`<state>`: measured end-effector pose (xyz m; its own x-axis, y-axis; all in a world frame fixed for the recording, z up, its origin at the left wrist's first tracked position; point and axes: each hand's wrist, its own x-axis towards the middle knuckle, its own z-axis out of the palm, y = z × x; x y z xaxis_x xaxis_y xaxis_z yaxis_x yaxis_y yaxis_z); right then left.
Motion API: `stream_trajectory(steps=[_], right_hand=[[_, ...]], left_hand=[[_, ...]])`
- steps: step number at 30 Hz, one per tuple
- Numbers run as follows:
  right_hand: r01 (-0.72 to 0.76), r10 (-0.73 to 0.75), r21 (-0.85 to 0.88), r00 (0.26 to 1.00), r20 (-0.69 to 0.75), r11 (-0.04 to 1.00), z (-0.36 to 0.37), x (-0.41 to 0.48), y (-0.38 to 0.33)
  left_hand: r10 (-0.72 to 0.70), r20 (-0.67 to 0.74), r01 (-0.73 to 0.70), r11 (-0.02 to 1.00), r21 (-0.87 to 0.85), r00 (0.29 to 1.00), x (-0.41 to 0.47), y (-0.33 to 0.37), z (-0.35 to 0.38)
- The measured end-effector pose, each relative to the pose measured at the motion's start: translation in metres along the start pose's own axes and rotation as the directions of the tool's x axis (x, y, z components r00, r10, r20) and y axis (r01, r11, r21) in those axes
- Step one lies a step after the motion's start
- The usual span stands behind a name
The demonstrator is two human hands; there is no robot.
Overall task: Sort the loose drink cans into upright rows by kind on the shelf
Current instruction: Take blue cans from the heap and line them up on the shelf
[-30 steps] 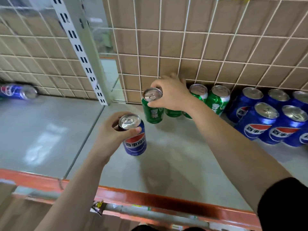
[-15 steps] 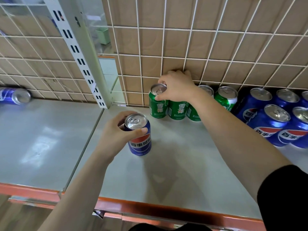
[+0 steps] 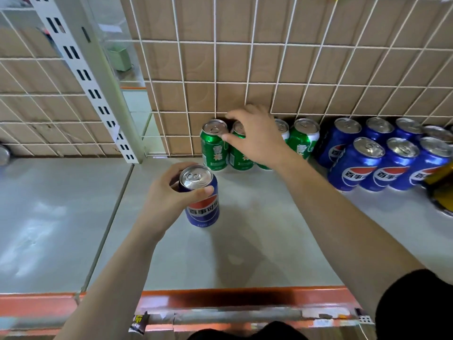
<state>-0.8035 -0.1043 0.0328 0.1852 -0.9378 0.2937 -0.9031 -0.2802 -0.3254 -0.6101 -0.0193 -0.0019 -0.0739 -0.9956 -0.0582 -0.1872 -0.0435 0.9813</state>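
My left hand grips a blue Pepsi can by its top, upright on the grey shelf. My right hand hovers with loose fingers above a row of upright green cans against the back grid; the leftmost green can stands free of it, a second green can is partly hidden under the palm. Another green can stands at the row's right end. Upright blue Pepsi cans form rows further right.
A wire grid back wall closes the shelf. A slotted white upright divides this bay from the left bay. A can end shows at the far left edge. A yellow-dark object sits at the right edge. An orange rail fronts the shelf.
My right hand set the green can down at the left end of the green row and let go, lifting slightly. My left hand still holds the Pepsi can in the same place.
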Motion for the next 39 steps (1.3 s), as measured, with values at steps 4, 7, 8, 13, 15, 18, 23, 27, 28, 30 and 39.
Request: stream_trajectory(steps=[4,7,8,13,15,18,23,27,28,30,39], right_hand=[[-0.030,0.034,0.068,0.997,-0.063,0.997,-0.010,-0.044,0.012],[-0.102,0.104,0.066,0.994,-0.025,0.993,-0.018,-0.082,0.032],[-0.126,0.127,0.071,0.992,-0.001,0.989,-0.020,-0.095,0.041],[-0.182,0.172,0.073,0.977,0.123,0.981,-0.045,-0.152,0.096],[-0.215,0.194,0.111,0.965,0.174,0.970,-0.058,-0.175,0.125],[-0.233,0.205,0.106,0.952,0.227,0.967,-0.078,-0.205,0.170],[-0.309,0.265,0.081,0.902,0.341,0.948,-0.100,-0.242,0.235],[-0.316,0.269,0.081,0.896,0.355,0.945,-0.113,-0.262,0.271],[-0.322,0.270,0.097,0.896,0.353,0.942,-0.115,-0.266,0.277],[-0.321,0.261,0.130,0.902,0.345,0.938,-0.117,-0.273,0.287],[-0.306,0.249,0.177,0.926,0.283,0.935,-0.120,-0.285,0.317]], left_hand=[[0.011,0.053,-0.010,1.000,-0.014,0.999,0.001,0.002,0.021],[0.064,0.088,-0.065,0.998,0.009,0.994,-0.003,0.009,0.051],[0.084,0.107,-0.087,0.996,0.023,0.991,-0.006,0.013,0.063],[0.126,0.181,-0.139,0.988,0.061,0.975,-0.019,0.026,0.132],[0.136,0.188,-0.153,0.985,0.076,0.973,-0.024,0.033,0.168],[0.122,0.161,-0.139,0.985,0.099,0.979,-0.031,0.041,0.225],[0.099,0.153,-0.124,0.980,0.158,0.983,-0.037,0.051,0.304],[0.147,0.143,-0.175,0.961,0.215,0.979,-0.036,0.068,0.347],[0.157,0.143,-0.188,0.954,0.232,0.977,-0.034,0.071,0.357],[0.172,0.140,-0.204,0.942,0.266,0.975,-0.029,0.079,0.374],[0.213,0.103,-0.236,0.898,0.372,0.972,-0.002,0.089,0.421]])
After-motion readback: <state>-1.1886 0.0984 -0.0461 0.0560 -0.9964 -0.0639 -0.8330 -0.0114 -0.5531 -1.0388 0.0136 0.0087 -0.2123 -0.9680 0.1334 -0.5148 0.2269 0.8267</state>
